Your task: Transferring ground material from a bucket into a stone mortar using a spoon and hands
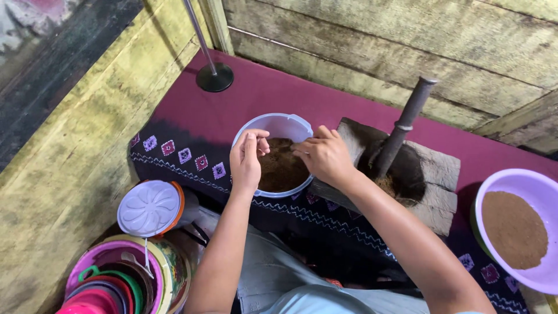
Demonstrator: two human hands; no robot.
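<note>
Brown powder (279, 168) sat in one pale round tub (278, 124) at the centre of the frame, and both hands were right over it. Left hand (247, 160) hovered at the tub's left rim, fingers (256, 142) pinched narrow, thumb to fingertips; whether they held a pinch of powder could not be told. Right hand (326, 157) came in over the right rim, fingers (302, 148) curled narrow and dipping toward the powder.

Count them: two hands, one tub, one purple bowl (537, 186) at the right edge, one stone mortar (433, 174) just right of the tub with one dark pestle (401, 128) leaning in it.

Surface (279, 93) was covered in a maroon cloth with a dark patterned border, boxed in by rough wooden plank walls (407, 46). One thin metal stand with a round black base (214, 77) stood in the upper left.

Purple bowl held a second heap of brown powder (514, 229). In the lower left, a stack of coloured plastic bowls (110, 285) sat below one round white lid (150, 207).
</note>
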